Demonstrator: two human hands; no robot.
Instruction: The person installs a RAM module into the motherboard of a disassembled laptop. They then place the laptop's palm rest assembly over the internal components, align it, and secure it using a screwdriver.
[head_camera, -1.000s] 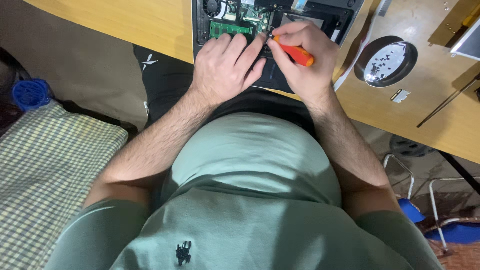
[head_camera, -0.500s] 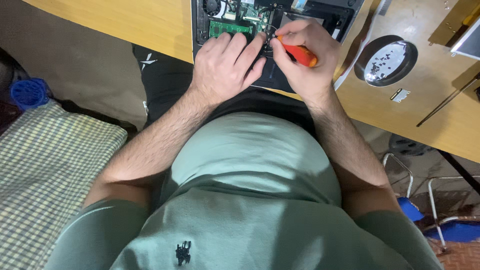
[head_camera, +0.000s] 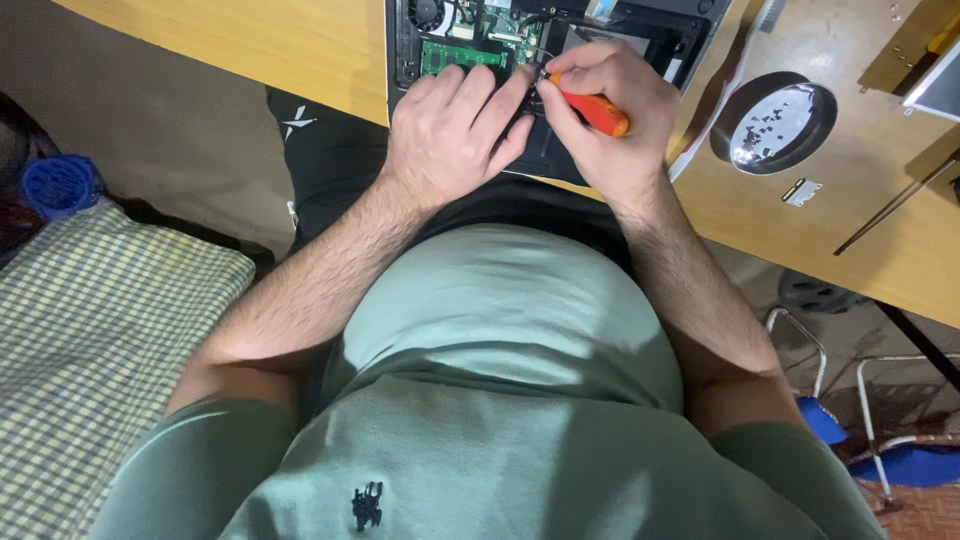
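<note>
An opened laptop (head_camera: 640, 30) lies bottom-up on the wooden desk (head_camera: 300, 45), its green circuit boards and a fan exposed. My right hand (head_camera: 610, 125) grips a screwdriver with an orange handle (head_camera: 597, 110), its tip down inside the laptop near the middle. My left hand (head_camera: 450, 135) rests flat on the laptop's near edge, fingers reaching to the screwdriver tip. What lies under the fingers is hidden.
A round metal dish (head_camera: 775, 122) with several small dark screws sits right of the laptop. Beside it lie a small metal bracket (head_camera: 802, 191) and a thin rod (head_camera: 895, 205). A checked cushion (head_camera: 95, 350) and a blue object (head_camera: 60, 185) are at left.
The screwdriver handle has shifted slightly left and its tip has drawn closer to my left fingertips. My left hand has barely moved.
</note>
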